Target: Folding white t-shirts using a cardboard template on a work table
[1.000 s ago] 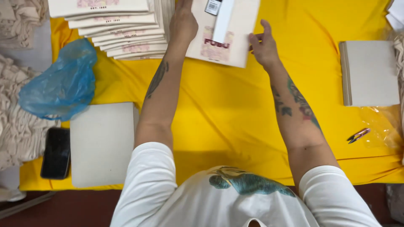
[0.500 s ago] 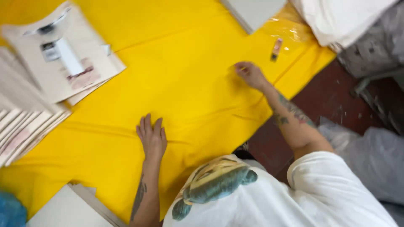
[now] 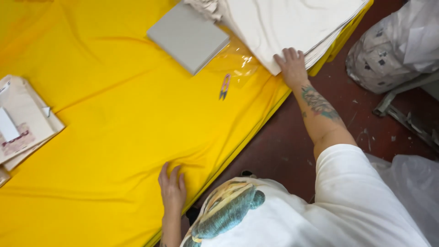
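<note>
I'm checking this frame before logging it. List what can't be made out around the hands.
- Head view: the cloth stack runs off the top edge, so its full extent is cut off.
- Right hand: palm and grip hidden; whether it pinches a sheet or only rests, cannot tell.
- Snips: too small to tell the blades' state.
- Packets: cut off by the left edge.
- Left hand: flat on the yellow cloth.

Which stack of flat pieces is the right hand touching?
The right hand rests on the cream fabric stack at the table's far corner, not the printed packets at the left edge or the grey board.
</note>
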